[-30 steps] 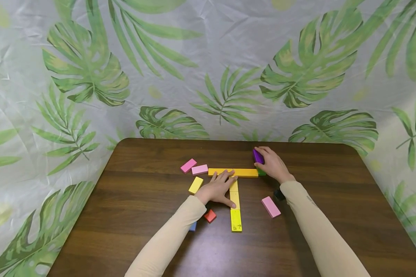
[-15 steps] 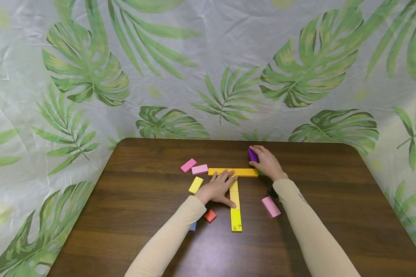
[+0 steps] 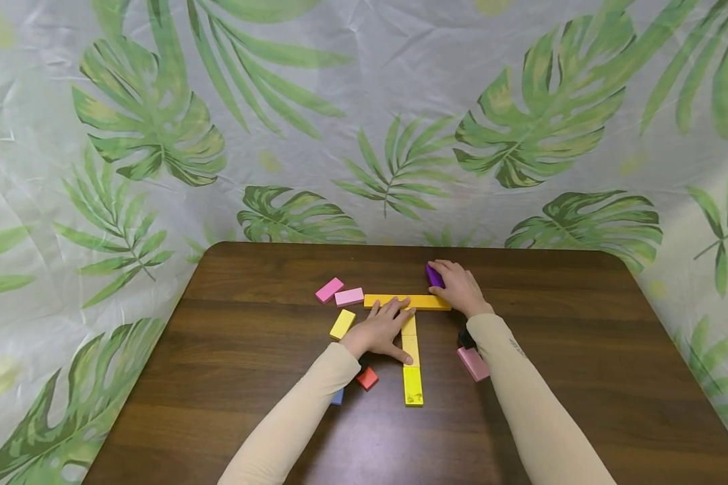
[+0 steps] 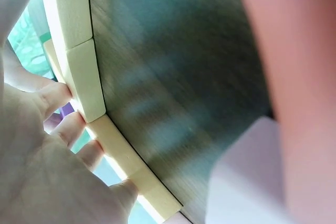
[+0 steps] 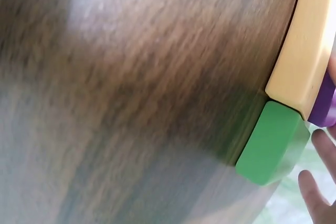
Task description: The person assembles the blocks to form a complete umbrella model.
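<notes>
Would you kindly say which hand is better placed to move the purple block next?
Probably the right hand: it grips the purple block, while the left hand rests on the orange blocks.

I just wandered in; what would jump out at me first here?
Probably the orange row and yellow column of blocks forming a T on the dark table, with the left hand spread over them. Next, the purple block in the right hand, on the row's far side toward its right end. Behind the table is a large leaf-printed backdrop.
</notes>
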Demonstrator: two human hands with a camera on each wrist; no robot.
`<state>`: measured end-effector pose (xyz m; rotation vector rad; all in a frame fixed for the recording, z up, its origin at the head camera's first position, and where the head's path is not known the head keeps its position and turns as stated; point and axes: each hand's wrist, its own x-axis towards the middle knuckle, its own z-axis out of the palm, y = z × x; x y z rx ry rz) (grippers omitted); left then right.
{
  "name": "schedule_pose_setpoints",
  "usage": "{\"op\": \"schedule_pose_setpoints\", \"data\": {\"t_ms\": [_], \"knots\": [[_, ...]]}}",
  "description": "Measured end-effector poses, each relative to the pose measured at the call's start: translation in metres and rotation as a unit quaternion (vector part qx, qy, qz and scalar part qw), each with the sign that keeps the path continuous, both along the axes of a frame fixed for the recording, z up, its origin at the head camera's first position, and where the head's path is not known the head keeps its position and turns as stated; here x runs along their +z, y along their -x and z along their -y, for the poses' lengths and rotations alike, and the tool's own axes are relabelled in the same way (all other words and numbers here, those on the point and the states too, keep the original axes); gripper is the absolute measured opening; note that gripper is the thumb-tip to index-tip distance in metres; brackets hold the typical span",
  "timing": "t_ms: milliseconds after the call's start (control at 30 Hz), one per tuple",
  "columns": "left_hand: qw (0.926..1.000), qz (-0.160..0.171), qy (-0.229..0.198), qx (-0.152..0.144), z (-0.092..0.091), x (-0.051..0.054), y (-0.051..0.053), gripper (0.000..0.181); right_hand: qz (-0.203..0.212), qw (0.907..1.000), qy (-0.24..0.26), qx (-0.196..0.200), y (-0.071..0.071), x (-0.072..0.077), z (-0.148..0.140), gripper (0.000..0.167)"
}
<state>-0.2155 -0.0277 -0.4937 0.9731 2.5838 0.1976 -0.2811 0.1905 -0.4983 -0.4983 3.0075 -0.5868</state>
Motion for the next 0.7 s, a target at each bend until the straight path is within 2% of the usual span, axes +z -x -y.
{"op": "schedule_pose_setpoints", "data": {"t_ms": [500, 700], "knots": [[0.9999, -0.003, -0.010, -0.003, 0.0005, -0.0029, 0.0006, 0.103, 0.027, 0.9996, -0.001, -0.005, -0.0008, -0.0021, 0.0049, 0.055], [0.9999, 0.002, -0.011, 0.000, 0.0006, -0.0014, -0.0002, 0.103, 0.020, 0.9995, 0.019, 0.011, -0.0039, -0.0041, -0.0005, 0.053]]}}
